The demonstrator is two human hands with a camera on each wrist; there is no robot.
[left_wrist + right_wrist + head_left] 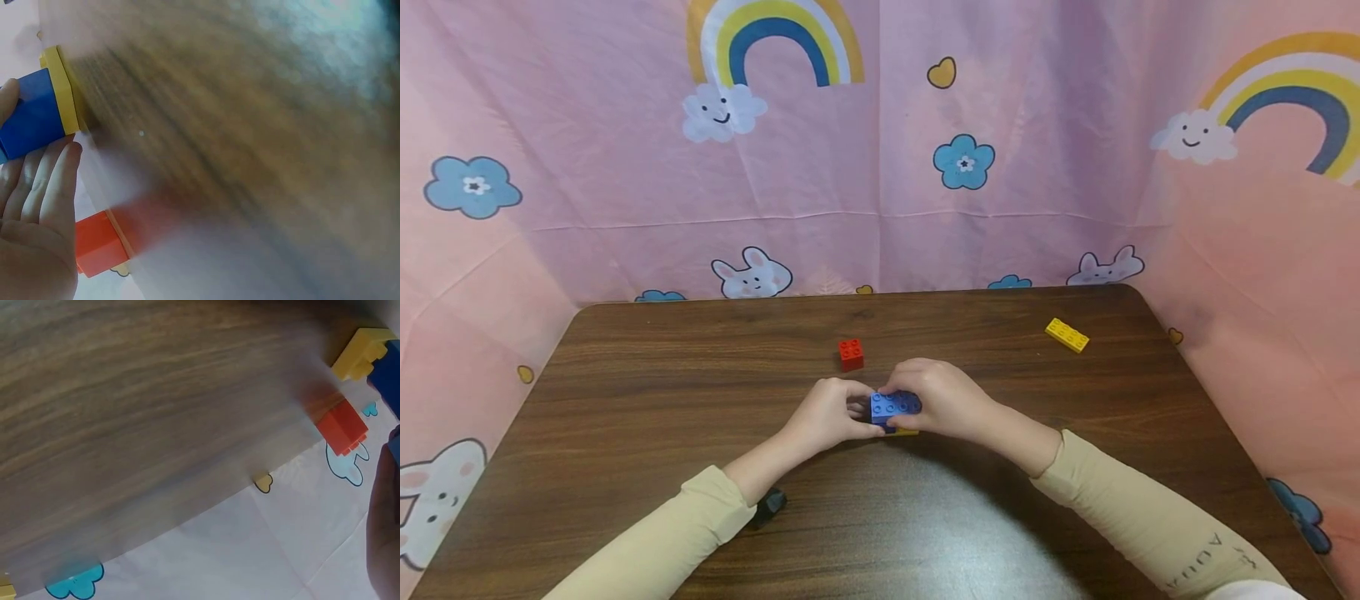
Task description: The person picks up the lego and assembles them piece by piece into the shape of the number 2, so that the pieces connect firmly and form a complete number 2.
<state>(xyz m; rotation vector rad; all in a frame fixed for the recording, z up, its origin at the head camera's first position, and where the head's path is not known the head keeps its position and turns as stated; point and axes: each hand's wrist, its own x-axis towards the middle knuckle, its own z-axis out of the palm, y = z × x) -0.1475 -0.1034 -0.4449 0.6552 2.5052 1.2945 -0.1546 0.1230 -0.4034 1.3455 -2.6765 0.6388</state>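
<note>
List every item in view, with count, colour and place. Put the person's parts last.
Lighter blue brick: 1, blue, top of the stack at the hands
Dark blue brick: 1, dark blue, under the lighter one
Yellow base piece: 1, yellow, under the dark blue brick
Red brick: 1, red, on the table beyond the hands
Yellow plate: 1, yellow, table's far right
Dark object: 1, black, beside the left sleeve, partly hidden
Table: 1, brown, below everything
Printed cloth: pink and lilac, behind and beside the table; number of pieces unclear
Sleeves: 2, pale yellow, forearms
Left hand: 1, bare, stack's left
Right hand: 1, bare, stack's right
</note>
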